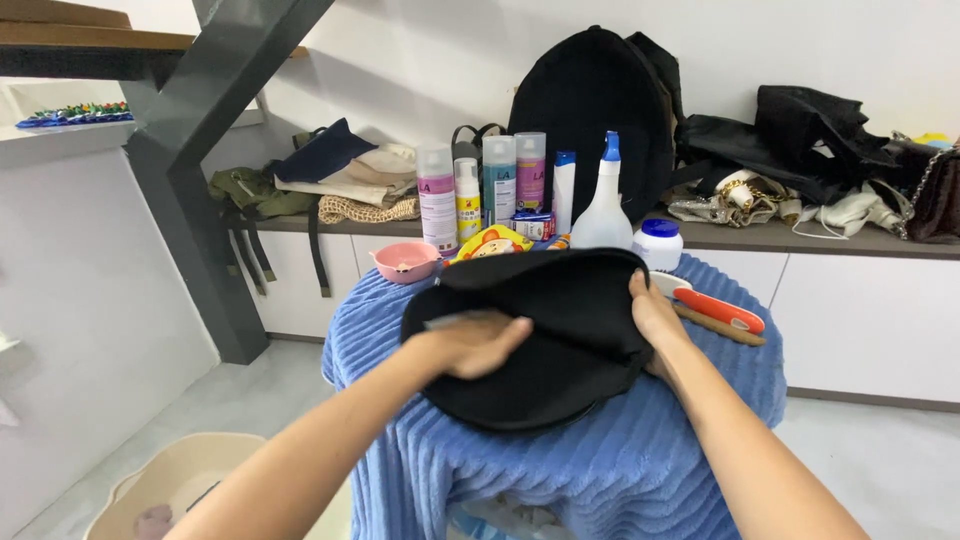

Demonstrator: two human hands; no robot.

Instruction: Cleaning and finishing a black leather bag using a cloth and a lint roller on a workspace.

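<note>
The left hand [478, 343] is pressing flat on the black bag [540, 335] mid-table while the right hand [655, 318] is gripping its right edge, risking knocking the spray bottle [603, 205] behind.

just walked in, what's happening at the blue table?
A person has both hands on a black bag lying flat on a table draped in a blue ribbed cover. The left hand presses on its top with something blurred under the fingers; the right hand grips its right edge. Behind it stand spray cans, a white spray bottle, a pink bowl and an orange-handled brush.
</note>
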